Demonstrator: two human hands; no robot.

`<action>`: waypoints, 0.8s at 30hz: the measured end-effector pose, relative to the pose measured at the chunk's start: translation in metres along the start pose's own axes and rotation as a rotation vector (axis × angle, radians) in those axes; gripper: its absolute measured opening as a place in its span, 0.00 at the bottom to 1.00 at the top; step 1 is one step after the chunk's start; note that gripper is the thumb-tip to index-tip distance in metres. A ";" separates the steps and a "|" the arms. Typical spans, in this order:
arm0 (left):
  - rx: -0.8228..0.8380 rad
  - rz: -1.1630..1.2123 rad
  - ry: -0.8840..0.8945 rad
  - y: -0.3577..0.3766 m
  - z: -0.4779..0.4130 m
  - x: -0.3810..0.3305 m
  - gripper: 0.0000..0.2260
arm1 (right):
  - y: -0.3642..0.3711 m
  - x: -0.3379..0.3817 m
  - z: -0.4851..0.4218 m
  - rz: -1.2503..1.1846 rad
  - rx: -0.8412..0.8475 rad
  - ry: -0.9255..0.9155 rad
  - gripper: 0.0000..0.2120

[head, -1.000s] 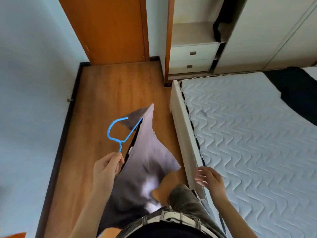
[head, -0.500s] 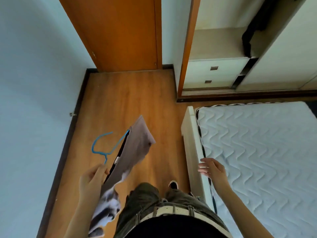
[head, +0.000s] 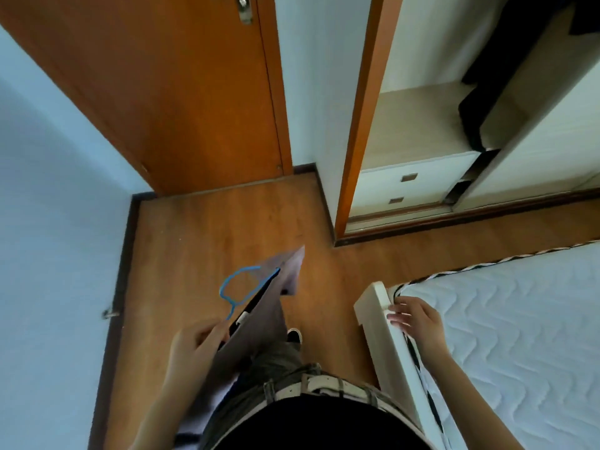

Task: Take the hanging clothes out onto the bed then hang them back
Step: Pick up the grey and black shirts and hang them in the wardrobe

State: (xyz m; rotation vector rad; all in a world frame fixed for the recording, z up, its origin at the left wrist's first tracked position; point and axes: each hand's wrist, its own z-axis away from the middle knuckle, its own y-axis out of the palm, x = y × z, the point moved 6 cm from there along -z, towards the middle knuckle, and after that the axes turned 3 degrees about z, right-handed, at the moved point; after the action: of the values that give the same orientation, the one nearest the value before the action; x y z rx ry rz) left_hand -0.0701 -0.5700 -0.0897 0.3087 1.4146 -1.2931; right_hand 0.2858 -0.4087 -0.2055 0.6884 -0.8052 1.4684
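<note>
My left hand (head: 194,342) grips the neck of a blue hanger (head: 238,282) that carries a grey-mauve garment (head: 259,323). The garment hangs down past my left leg over the wooden floor. My right hand (head: 415,319) hovers with relaxed fingers over the corner of the bed (head: 519,319), at the white bed frame (head: 373,303), holding nothing. The open wardrobe (head: 422,125) stands ahead on the right, with dark clothes (head: 480,102) hanging inside it.
A closed orange door (head: 181,92) fills the far left. Two white drawers (head: 406,186) sit at the wardrobe's bottom. A blue wall (head: 48,222) runs along my left, with a small door stop (head: 108,314) near the floor.
I have walked forward past the bed's corner toward the wardrobe. The hanger and garment stay in my left hand; my right hand trails along the bed frame.
</note>
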 end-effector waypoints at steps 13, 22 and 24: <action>0.714 -0.041 0.275 0.185 -0.258 -0.176 0.15 | -0.046 0.033 -0.042 -0.324 -0.561 0.103 0.13; 0.726 -0.066 0.380 0.334 -0.360 -0.295 0.13 | -0.111 0.089 -0.144 -0.477 -0.695 0.101 0.12; 0.735 -0.049 0.373 0.360 -0.375 -0.317 0.12 | -0.129 0.115 -0.169 -0.478 -0.703 0.095 0.12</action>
State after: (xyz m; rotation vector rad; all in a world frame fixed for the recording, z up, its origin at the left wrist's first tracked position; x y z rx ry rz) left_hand 0.1137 0.0101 -0.1047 1.0561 1.1928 -1.8348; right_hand 0.4165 -0.2053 -0.1994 0.2407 -0.9301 0.7043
